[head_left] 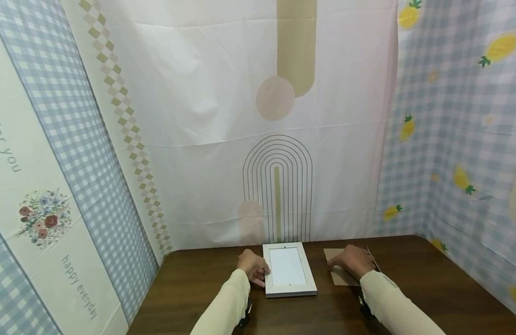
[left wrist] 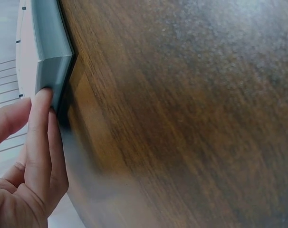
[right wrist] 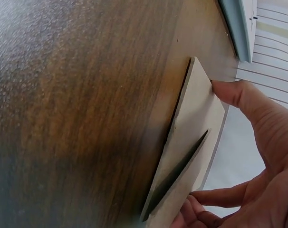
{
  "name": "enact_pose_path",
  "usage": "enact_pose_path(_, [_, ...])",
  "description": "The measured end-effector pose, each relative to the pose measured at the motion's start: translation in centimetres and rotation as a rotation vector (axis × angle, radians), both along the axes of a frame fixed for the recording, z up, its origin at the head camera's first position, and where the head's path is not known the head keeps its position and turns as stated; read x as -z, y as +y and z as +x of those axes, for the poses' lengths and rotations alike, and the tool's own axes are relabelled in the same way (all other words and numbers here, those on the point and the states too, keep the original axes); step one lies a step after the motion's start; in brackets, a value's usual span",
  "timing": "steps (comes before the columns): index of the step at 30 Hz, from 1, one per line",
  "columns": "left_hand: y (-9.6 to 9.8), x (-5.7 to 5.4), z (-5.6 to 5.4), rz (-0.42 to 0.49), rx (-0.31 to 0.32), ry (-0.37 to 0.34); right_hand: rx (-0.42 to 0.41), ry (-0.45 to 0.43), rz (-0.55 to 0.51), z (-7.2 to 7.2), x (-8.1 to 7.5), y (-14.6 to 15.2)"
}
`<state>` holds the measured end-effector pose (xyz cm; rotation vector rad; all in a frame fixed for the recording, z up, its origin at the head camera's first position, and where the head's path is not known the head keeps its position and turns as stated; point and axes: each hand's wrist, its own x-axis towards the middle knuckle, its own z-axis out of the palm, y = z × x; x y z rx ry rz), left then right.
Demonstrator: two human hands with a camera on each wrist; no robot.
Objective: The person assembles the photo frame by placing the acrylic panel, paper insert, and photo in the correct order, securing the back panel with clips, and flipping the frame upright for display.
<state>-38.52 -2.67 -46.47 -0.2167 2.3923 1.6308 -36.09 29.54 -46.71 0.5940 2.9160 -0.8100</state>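
Gripping the likely light, stiff board [right wrist: 189, 107] sensibly by its edges, the right hand [head_left: 353, 260] spreads wide; the left hand [head_left: 251, 266], fingers nearly straight, touches the frame [head_left: 283, 289]

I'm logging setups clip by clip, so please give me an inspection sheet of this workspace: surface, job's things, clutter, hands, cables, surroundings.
Surface: dark wood-grain table.
Job's things: white frame, lying flat; brown board with a raised flap, right of the frame.
Clutter: nothing seen.
Left hand: touches the frame's left side.
Right hand: grips the board.
Cables: nothing seen.
Surroundings: white printed drape behind; checked drapes on both sides.
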Motion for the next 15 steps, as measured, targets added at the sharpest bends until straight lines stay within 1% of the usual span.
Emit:
enact_pose_path(4, [0.02, -0.05, 0.07, 0.004, 0.002, -0.001, -0.01, 0.006, 0.022, -0.07, 0.19, 0.13])
enact_pose_path(8, [-0.03, -0.08, 0.14, 0.001, 0.004, 0.006, -0.005, 0.012, 0.014, -0.08, 0.35, 0.12])
enact_pose_path(10, [0.0, 0.03, 0.14, -0.006, 0.001, 0.01, 0.002, 0.014, 0.008, -0.12, 0.33, 0.05])
enact_pose_path(15, [0.13, 0.34, 0.02, -0.01, -0.018, 0.007, -0.005, 0.027, 0.03, -0.17, 0.18, -0.26])
